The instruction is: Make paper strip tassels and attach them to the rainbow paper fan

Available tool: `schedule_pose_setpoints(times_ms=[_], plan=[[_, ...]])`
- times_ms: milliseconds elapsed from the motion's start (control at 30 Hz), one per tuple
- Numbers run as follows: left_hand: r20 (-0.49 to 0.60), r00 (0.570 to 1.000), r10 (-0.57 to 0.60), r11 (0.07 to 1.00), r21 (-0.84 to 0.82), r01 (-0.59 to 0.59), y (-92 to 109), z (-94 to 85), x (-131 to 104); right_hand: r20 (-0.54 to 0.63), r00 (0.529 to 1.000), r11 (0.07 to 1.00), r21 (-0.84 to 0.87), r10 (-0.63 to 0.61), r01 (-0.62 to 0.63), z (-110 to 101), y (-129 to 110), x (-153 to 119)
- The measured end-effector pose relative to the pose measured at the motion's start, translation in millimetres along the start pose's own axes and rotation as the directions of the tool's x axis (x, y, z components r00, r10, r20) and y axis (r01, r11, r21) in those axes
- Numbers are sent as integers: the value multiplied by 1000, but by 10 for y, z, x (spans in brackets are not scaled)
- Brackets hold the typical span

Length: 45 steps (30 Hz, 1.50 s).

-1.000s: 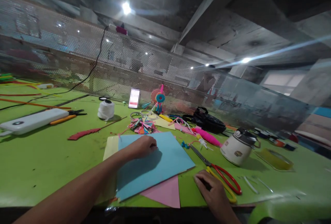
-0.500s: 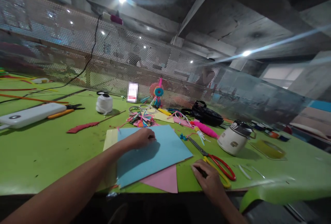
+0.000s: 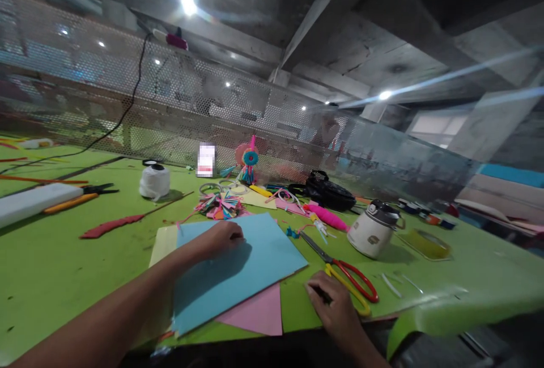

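Note:
My left hand [image 3: 224, 239] rests on a sheet of light blue paper [image 3: 263, 254], its fingers curled in and nothing visible in them. A pink sheet [image 3: 257, 311] sticks out under the blue one at the front, and a pale yellow sheet [image 3: 164, 242] shows at its left. To the right of the paper, my right hand [image 3: 334, 303] lies on the table's front edge with fingers curled and no object showing. Just beyond it are scissors [image 3: 318, 249] with one red and one yellow handle, lying with blades slightly apart, pointing away.
Behind the paper lie colourful strips [image 3: 221, 206], a paper ornament [image 3: 250, 158], a pink bundle [image 3: 327, 217] and a black bag [image 3: 329, 193]. A white jug [image 3: 369, 235] stands right. White string [image 3: 155, 182], a red-handled saw [image 3: 113, 226] and pliers [image 3: 72, 203] are left. A perforated screen [image 3: 170, 101] runs behind.
The view has shifted a little, so things on the table appear further left and slightly lower. Both hands keep their places beside and on the paper.

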<state>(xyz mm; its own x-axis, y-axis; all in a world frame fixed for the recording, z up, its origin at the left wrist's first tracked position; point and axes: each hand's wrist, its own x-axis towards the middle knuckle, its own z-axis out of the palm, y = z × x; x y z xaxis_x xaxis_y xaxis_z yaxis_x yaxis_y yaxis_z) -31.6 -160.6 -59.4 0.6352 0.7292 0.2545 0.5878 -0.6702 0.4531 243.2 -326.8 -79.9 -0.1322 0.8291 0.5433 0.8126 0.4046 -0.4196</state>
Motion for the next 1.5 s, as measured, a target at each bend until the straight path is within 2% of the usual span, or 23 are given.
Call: schedule_pose_setpoints(times_ms=[133, 267, 333, 433, 467, 533, 600, 700, 833, 933, 1167, 1500], plan=[[-7, 1000, 15, 999, 44, -14, 21, 3, 5, 10, 999, 999, 4, 45, -45, -65, 3, 66], [-8, 999, 53, 993, 102, -52, 84, -13, -32, 36, 994, 992, 77, 101, -104, -233, -12, 483], [4, 998, 64, 990, 124, -63, 108, -23, -50, -2, 996, 990, 112, 88, -88, -244, -15, 736], [30, 997, 65, 989, 130, -68, 108, -34, -50, -142, 981, 981, 157, 134, -112, -78, -6, 931], [41, 997, 65, 990, 121, -70, 97, -35, -42, -148, 974, 971, 192, 169, -140, 3, -11, 921], [54, 996, 69, 992, 106, -74, 72, -35, -27, -107, 981, 968, 206, 164, -140, 138, -46, 803], [60, 996, 73, 992, 103, -79, 58, -39, -20, -35, 997, 987, 144, 72, -66, 202, -102, 627], [62, 994, 85, 990, 111, -91, 67, -53, -20, 42, 997, 997, 22, -71, 70, 205, -153, 422], [68, 994, 84, 988, 122, -91, 89, -69, -14, 67, 988, 989, -43, -137, 140, 202, -132, 380], [77, 995, 64, 987, 139, -74, 94, -76, -5, 60, 989, 989, -40, -137, 139, 218, -106, 406], [74, 995, 67, 983, 166, -78, 85, -63, 21, -40, 995, 995, -32, -97, 95, 197, -116, 380], [79, 996, 51, 979, 192, -66, 91, -61, 23, -50, 997, 998, -10, -61, 61, 183, -155, 382]])
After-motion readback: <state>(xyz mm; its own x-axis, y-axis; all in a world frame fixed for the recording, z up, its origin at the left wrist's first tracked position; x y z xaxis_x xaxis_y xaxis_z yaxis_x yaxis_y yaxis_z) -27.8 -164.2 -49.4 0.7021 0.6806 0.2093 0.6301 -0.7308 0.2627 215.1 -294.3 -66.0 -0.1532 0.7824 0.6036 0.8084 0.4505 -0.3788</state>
